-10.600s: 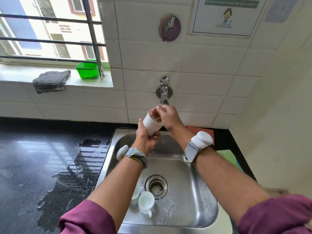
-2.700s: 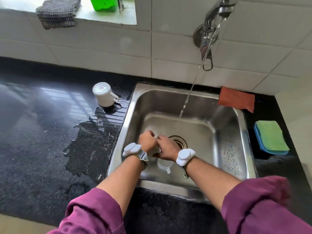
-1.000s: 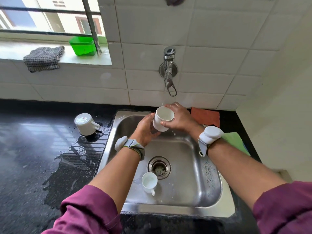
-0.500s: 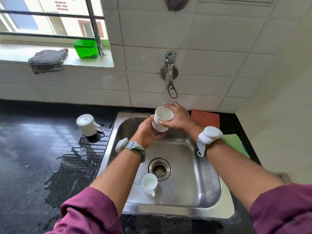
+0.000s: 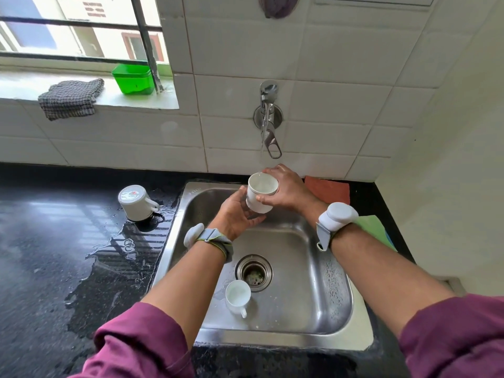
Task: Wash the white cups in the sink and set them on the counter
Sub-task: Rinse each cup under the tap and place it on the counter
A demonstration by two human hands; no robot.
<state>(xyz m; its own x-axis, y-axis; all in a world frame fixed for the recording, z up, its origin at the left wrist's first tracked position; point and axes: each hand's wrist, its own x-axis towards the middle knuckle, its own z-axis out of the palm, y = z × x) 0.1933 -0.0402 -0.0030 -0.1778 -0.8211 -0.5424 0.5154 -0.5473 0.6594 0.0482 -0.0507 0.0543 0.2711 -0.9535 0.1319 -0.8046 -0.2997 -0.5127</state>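
Fingers (image 5: 266,199), left hand (image 5: 234,214) and right hand (image 5: 291,192), hold cup (image 5: 256,207) over sink (image 5: 313,268); wet black counter (image 5: 54,268), tiled wall (image 5: 327,105).

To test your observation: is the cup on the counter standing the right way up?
No, the cup rests upside down on the counter, its base facing up.

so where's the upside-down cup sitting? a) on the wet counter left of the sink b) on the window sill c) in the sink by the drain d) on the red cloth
a: the upside-down white cup stands base up on the wet black counter, just left of the sink.
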